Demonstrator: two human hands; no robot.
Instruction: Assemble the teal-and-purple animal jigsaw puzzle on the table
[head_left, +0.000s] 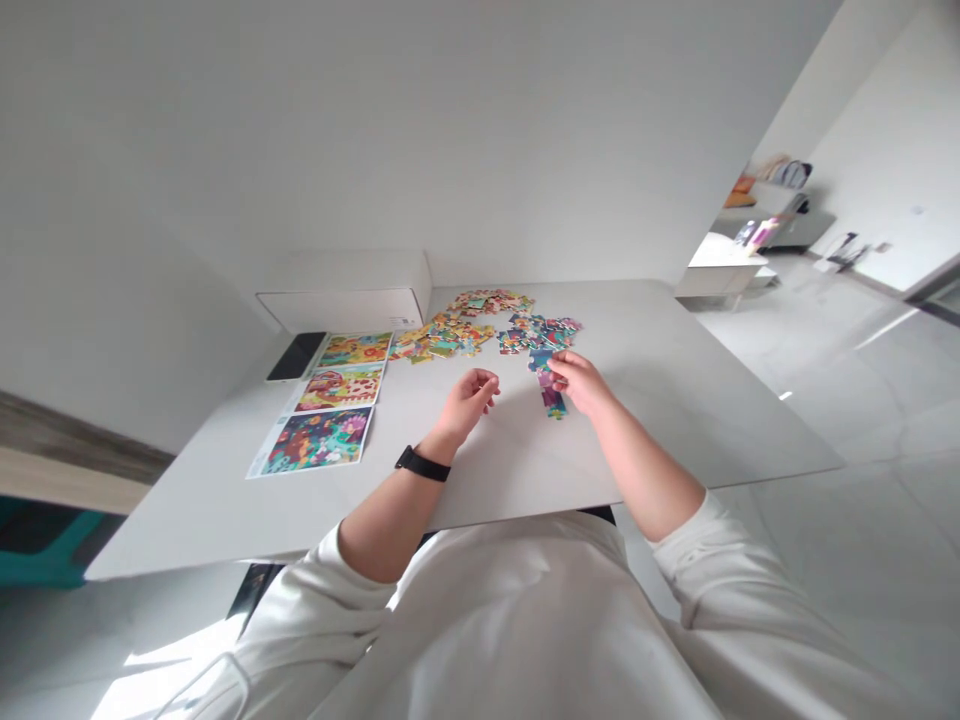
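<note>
My right hand (577,380) pinches a blue jigsaw puzzle piece (538,359) between thumb and fingers. Just below it on the table, a short strip of joined purple and teal puzzle pieces (553,400) runs toward me, partly covered by my fingers. My left hand (471,402) hovers over the table to the left of that strip, its fingers curled in and nothing visible in them. Beyond my right hand lies a pile of dark blue and purple pieces (534,333). A yellow-toned pile (450,336) and a pinkish pile (489,301) spread farther left and back.
On the left, a sheet with three colourful reference pictures (322,440) lies flat beside a dark phone-like slab (297,357). A white box (341,290) stands behind them against the wall. The white table (675,400) ends on the right above a tiled floor.
</note>
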